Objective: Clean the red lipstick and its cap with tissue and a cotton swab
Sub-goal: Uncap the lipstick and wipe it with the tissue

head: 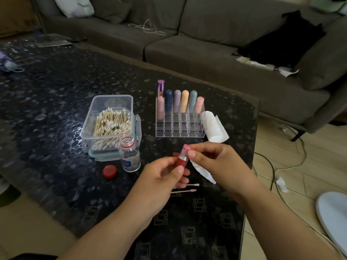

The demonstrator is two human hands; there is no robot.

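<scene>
Above the near part of the dark table (pixel 56 109), the left hand (pixel 161 177) grips the red lipstick (pixel 181 158) by its base, bullet tilted up. The right hand (pixel 212 162) pinches a stained tissue (pixel 201 170) against the bullet. Two used cotton swabs (pixel 185 188) lie below. An open bottle (pixel 130 154) and its red cap (pixel 110 171) stand to the left.

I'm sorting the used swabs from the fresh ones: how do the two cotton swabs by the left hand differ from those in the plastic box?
The two loose swabs lie flat on the bare table; the boxed swabs are heaped in the clear box. The nearer loose one has a pink tip; the boxed tips look white. Both kinds have pale sticks.
</scene>
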